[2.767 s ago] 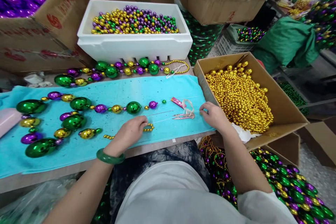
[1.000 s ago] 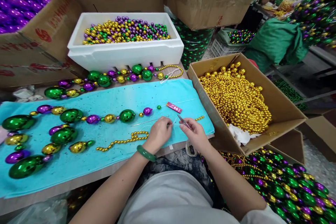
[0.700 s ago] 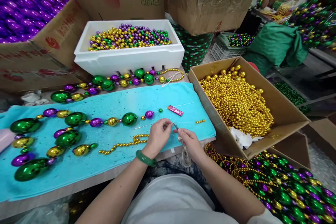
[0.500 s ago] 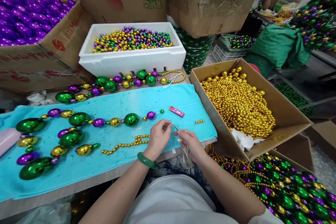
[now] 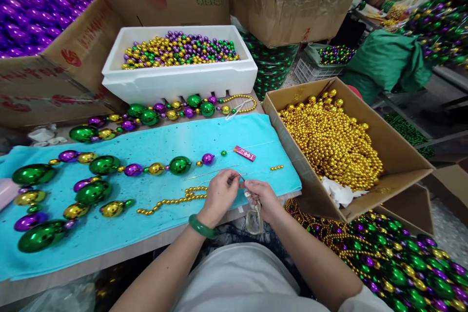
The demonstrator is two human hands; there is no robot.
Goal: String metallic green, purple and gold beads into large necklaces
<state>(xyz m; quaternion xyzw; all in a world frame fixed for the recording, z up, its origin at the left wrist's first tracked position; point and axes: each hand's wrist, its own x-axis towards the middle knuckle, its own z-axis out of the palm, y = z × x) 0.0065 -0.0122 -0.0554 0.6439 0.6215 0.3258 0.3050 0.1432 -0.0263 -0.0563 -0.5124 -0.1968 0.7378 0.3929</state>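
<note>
My left hand (image 5: 218, 196), with a green bangle on its wrist, pinches a thin thread at the front edge of the turquoise towel (image 5: 153, 141). Just left of it a small gold bead strand (image 5: 171, 201) trails across the towel. My right hand (image 5: 262, 197) meets it fingertip to fingertip and grips small thread snips, whose clear loop (image 5: 254, 220) hangs below the table edge. A long needle (image 5: 212, 173) lies just beyond my hands. A garland of large green, purple and gold beads (image 5: 102, 165) curls over the towel's left half.
A red tag (image 5: 244, 153) and a short gold bead piece (image 5: 277, 167) lie on the towel. A cardboard box of gold beads (image 5: 398, 146) stands right, a white foam box (image 5: 175, 74) of mixed beads behind, a carton of purple beads (image 5: 76, 44) left. Bead strands (image 5: 395, 258) are heaped at lower right.
My right hand picked the snips up off the towel and both hands came together at the front edge. The gold strand now lies stretched out to the left. In the last half second they barely moved.
</note>
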